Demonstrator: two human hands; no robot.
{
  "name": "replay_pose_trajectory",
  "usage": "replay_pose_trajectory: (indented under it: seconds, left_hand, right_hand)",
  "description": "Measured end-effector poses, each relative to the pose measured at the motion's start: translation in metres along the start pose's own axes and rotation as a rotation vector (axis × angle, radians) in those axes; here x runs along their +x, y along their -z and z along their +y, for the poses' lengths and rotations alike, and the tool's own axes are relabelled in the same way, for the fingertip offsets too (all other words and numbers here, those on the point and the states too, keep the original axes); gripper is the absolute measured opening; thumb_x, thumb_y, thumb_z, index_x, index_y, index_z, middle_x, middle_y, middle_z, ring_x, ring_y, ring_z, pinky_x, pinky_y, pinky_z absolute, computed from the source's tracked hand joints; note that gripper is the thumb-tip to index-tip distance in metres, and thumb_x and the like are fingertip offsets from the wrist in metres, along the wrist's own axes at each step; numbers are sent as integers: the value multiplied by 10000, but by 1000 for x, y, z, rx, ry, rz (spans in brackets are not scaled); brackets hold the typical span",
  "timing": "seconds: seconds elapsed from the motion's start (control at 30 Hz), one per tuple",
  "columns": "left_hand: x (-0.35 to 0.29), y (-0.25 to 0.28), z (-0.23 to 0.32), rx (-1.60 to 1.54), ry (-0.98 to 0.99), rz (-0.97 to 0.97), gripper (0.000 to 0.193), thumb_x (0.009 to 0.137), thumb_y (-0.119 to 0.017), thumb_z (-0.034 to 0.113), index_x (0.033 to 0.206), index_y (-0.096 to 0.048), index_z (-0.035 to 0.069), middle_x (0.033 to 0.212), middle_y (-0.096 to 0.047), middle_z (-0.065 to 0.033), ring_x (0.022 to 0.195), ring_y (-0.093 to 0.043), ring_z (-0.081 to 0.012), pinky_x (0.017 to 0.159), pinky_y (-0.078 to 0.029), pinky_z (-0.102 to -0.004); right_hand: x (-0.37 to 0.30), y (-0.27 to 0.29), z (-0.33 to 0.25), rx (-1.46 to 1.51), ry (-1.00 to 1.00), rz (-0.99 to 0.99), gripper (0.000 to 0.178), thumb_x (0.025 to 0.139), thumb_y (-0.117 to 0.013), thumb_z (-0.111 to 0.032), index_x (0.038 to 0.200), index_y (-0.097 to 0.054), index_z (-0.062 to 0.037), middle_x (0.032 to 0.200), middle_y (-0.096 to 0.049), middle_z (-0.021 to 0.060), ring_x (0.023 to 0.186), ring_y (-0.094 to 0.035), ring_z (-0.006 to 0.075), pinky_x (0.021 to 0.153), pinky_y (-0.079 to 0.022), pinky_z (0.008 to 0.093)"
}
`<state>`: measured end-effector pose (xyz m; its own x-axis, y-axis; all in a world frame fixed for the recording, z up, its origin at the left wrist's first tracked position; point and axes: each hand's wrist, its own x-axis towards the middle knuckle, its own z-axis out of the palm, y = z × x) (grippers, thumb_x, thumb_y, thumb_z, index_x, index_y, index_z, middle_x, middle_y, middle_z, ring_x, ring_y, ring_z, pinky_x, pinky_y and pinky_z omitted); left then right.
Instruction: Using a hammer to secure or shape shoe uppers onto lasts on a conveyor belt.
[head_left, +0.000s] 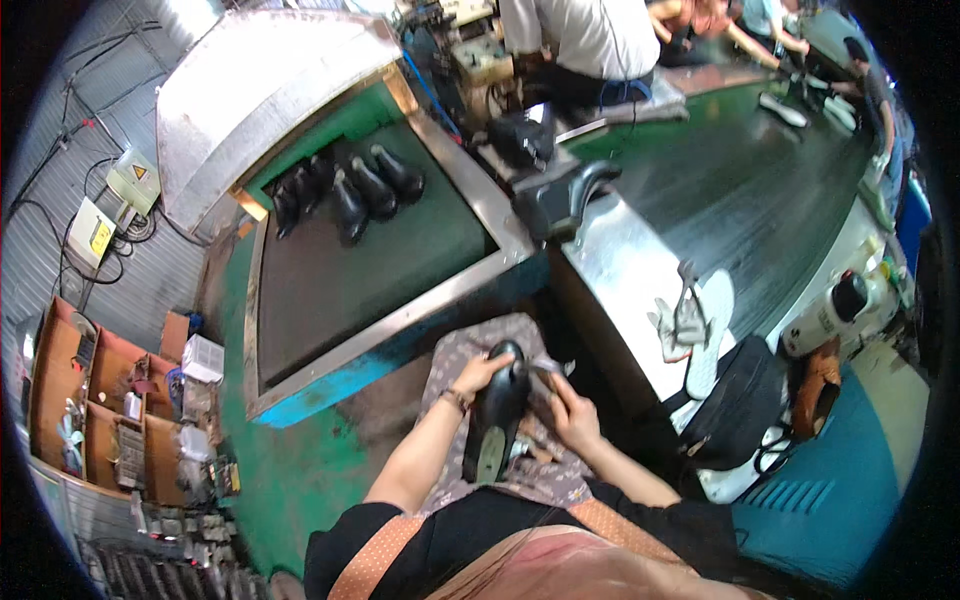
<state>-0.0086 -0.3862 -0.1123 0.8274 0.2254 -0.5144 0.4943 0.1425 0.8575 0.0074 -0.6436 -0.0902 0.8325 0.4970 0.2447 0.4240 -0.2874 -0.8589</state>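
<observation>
A black shoe [500, 400] rests on my lap, its rounded toe pointing away from me and a pale strip showing at its near end. My left hand [482, 374] is closed around the toe end from the left. On the other side, my right hand [573, 412] is closed on a grey, metal-looking tool [543, 378] held against the shoe's right side. The tool's exact kind is unclear, as the fingers hide part of it. Beneath the shoe lies a grey patterned apron [455, 350], with small pale bits on it near my right wrist.
Ahead to the left, several black shoes [372, 188] sit on a dark conveyor [350, 290] under a metal hood. At right, a metal ledge [625, 290] carries a white sole [712, 330]; a black bag [738, 405] lies nearby. People work along the green belt [720, 170] beyond.
</observation>
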Motion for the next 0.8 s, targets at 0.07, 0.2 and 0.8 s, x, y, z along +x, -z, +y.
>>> replay_pose_trajectory:
  seconds: [0.07, 0.2, 0.8]
  left_hand:
    - [-14, -6, 13, -27, -46, 23, 429, 784, -780, 370, 1060, -690, 54, 914, -694, -50, 752, -652, -144, 693, -515, -284]
    - [-33, -11, 33, -13, -71, 98, 418, 798, -772, 344, 1063, -683, 33, 921, -690, -55, 750, -650, -143, 689, -517, -281]
    - [-123, 318, 76, -1365, -882, 1040, 474, 845, -724, 354, 1116, -621, -22, 1131, -644, -116, 1027, -622, -279, 906, -521, -476]
  right_hand:
    - [-7, 8, -5, 51, 29, 52, 441, 911, -562, -180, 1346, -511, -131, 1041, -656, 230, 902, -659, 390, 742, -533, 431]
    - [-8, 12, 0, 115, 37, 129, 441, 916, -540, -101, 1352, -489, -63, 1006, -672, 229, 837, -702, 323, 687, -529, 355]
    - [43, -33, -1, -248, -5, -485, 410, 904, -593, -248, 1308, -540, -202, 939, -673, 196, 808, -666, 382, 682, -542, 421]
